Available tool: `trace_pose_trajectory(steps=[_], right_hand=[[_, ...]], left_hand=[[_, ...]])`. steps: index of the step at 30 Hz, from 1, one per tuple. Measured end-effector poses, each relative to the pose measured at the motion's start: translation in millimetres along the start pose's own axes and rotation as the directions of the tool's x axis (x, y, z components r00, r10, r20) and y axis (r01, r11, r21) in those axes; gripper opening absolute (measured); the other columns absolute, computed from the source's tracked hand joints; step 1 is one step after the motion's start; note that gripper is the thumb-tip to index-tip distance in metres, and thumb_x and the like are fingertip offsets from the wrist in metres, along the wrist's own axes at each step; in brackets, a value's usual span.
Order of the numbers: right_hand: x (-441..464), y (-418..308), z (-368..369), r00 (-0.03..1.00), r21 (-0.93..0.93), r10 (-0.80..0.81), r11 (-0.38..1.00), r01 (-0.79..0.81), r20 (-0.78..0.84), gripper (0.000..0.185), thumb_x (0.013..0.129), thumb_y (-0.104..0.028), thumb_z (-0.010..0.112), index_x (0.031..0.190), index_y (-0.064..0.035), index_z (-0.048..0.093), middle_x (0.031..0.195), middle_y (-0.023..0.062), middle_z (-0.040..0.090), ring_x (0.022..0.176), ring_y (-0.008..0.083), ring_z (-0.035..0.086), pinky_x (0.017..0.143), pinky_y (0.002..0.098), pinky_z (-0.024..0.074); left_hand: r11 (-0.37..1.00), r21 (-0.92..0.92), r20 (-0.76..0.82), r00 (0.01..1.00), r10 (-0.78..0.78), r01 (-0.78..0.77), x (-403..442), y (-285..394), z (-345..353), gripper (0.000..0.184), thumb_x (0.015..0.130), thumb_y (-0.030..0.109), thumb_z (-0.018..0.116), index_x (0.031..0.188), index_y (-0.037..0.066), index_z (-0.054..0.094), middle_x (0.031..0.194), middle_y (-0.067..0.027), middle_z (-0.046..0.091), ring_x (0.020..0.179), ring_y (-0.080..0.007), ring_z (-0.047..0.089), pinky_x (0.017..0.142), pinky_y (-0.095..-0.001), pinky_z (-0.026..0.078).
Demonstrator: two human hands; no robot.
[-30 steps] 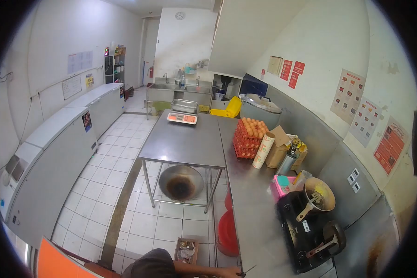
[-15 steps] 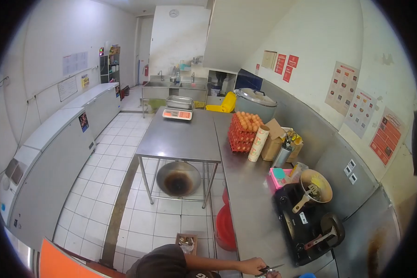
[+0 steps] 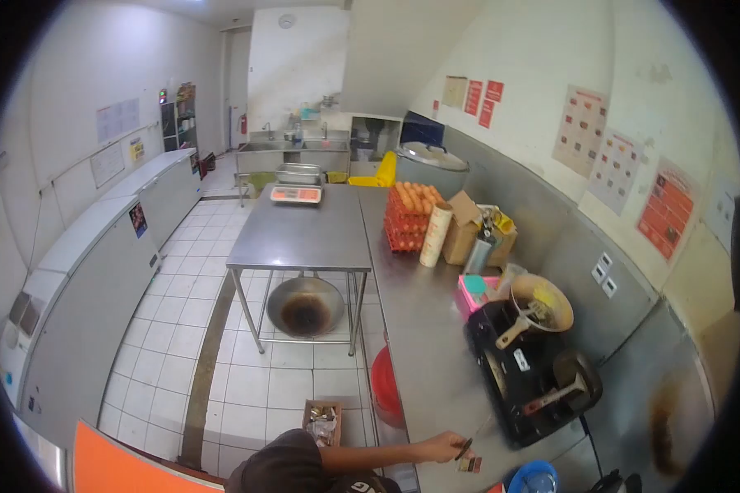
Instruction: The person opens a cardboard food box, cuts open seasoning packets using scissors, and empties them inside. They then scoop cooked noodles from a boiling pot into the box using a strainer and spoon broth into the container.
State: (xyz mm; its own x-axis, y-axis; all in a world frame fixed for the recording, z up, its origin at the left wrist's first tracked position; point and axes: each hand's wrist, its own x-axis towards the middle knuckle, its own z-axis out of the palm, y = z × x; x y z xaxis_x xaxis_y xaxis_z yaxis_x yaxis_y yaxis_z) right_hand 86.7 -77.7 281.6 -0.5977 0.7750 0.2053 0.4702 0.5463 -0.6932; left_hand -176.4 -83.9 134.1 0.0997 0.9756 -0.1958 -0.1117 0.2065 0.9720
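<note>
- The left hand is in the near part of the scene, above the near edge of the steel desk; its fingers are closed around the dark handle of a knife.
- The thin blade of this knife points to the far right, over the desk, and it looks blurred.
- A small printed packet is just beside the same fingers, on the near side – I cannot tell if they touch it.
- The right hand is outside of the view, so I cannot tell the state of its fingers.
- To the right of the packet, at the near border, there is a blue container.
- Farther to the right, a black stove stands on the desk. On its far part is a light pan with yellow food and a spatula inside; on its near part is a dark pan.
- Beyond the stove, to the far left of it, are a pink box, a patterned roll standing upright and stacked red trays with eggs on top.
</note>
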Motion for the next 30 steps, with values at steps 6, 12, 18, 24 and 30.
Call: trace_pose_trajectory(steps=[6,12,18,24,30], right_hand=[[-46.4,91.1,-19.1,0.987,0.179,0.138,0.972,-0.150,0.078,0.021,0.082,-0.017,0.072,0.072,-0.0007,0.062,0.073,0.0156,0.065,0.072,0.0292,0.066,0.065,0.0426,0.0519],[-41.1,73.3,-28.1,0.995,-0.090,0.083,0.992,-0.088,-0.061,0.024,0.088,-0.023,0.070,0.075,-0.0030,0.067,0.071,0.0156,0.064,0.067,0.0371,0.062,0.060,0.0432,0.0482],[-70.2,84.2,-30.1,0.987,-0.027,0.044,0.998,-0.048,-0.153,0.018,0.086,-0.020,0.073,0.085,-0.0019,0.071,0.072,0.0124,0.065,0.065,0.0293,0.063,0.060,0.0368,0.0483],[-97.3,94.8,-23.3,0.862,0.610,0.480,0.736,-0.295,-0.162,0.012,0.090,-0.008,0.071,0.097,0.0006,0.068,0.081,0.0057,0.067,0.076,0.0103,0.066,0.063,0.0252,0.0529],[-117.9,125.7,18.1,0.734,0.958,0.679,0.221,-0.183,-0.017,0.025,0.092,-0.009,0.070,0.114,0.0012,0.063,0.103,0.0083,0.071,0.086,0.0110,0.068,0.066,0.0259,0.0598]], left_hand=[[0.940,0.195,0.086,0.960,0.266,-0.279,5.3,10.5,31.4,0.019,0.087,0.003,0.058,0.103,-0.002,0.066,0.083,0.0008,0.064,0.075,-0.0085,0.056,0.067,-0.0258,0.048],[0.951,0.208,0.274,0.947,0.167,-0.228,12.8,32.9,92.3,0.020,0.089,0.014,0.075,0.106,0.003,0.071,0.075,0.0018,0.060,0.069,-0.0030,0.050,0.060,-0.0222,0.043],[0.873,0.390,0.493,0.867,0.072,-0.294,28.6,50.4,139.2,0.020,0.087,0.019,0.077,0.100,0.004,0.073,0.056,0.0080,0.037,0.055,-0.0023,0.030,0.049,-0.0249,0.024],[0.945,0.281,0.501,0.866,0.004,-0.167,40.1,49.3,170.8,0.020,0.086,0.021,0.078,0.094,0.003,0.073,0.059,0.0116,0.041,0.056,-0.0018,0.032,0.049,-0.0244,0.023],[0.995,-0.104,0.238,0.971,0.031,-0.006,37.1,32.3,205.3,0.018,0.088,0.015,0.076,0.078,0.004,0.066,0.061,0.0074,0.054,0.057,-0.0008,0.043,0.049,-0.0246,0.032]])
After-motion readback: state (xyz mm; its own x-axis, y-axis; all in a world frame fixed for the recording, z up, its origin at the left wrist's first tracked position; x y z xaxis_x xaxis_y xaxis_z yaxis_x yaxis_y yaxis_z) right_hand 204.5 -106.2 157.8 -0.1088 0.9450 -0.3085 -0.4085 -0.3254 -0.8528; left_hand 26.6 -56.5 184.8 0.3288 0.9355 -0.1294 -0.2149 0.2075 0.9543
